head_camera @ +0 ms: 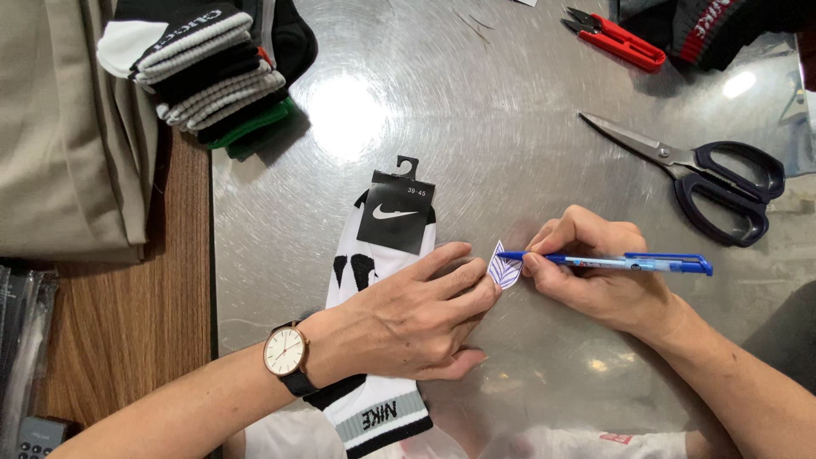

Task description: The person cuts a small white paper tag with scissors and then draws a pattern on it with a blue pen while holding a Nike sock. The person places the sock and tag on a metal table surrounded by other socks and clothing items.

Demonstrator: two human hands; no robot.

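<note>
My left hand [408, 319], a wristwatch [286, 351] on its wrist, presses down on a white and black pair of socks [367, 263] with a black card header, lying on the metal table [476, 127]. Its fingertips also pin a small white tag [506, 270] with lines drawn on it beside the socks. My right hand [595, 272] holds a blue pen [625, 263], its tip touching the tag.
A stack of folded socks [212, 72] sits at the back left, next to beige folded fabric [59, 127] on a wooden surface. Black-handled scissors [697, 170] lie at the right, red thread snips [616, 38] at the back, dark socks beyond them.
</note>
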